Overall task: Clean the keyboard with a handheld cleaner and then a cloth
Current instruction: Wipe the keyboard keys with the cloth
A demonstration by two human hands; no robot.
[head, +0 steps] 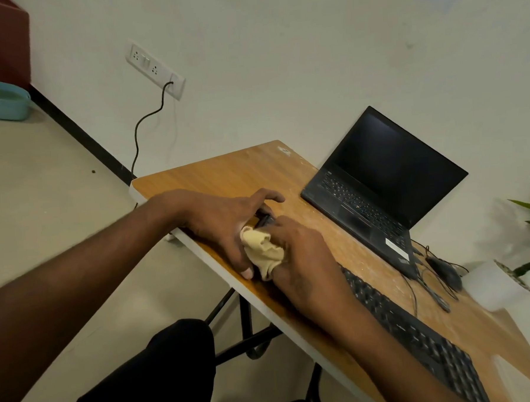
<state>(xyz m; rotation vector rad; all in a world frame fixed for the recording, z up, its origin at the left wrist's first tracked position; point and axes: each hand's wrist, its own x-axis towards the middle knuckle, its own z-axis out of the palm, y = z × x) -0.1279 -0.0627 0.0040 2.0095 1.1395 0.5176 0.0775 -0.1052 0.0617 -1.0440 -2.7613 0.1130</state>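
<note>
1. The cloth step looks in hand: the right hand (303, 254) has its fingers curled round a bunched yellow cloth (261, 250), pressed at the left end of the black keyboard (418, 334).
2. The left hand (225, 221) arches over that end, fingers bent; what it grips, I cannot tell.
3. Next, probably, the cloth travels along the keys, away from the left fingertips.
</note>
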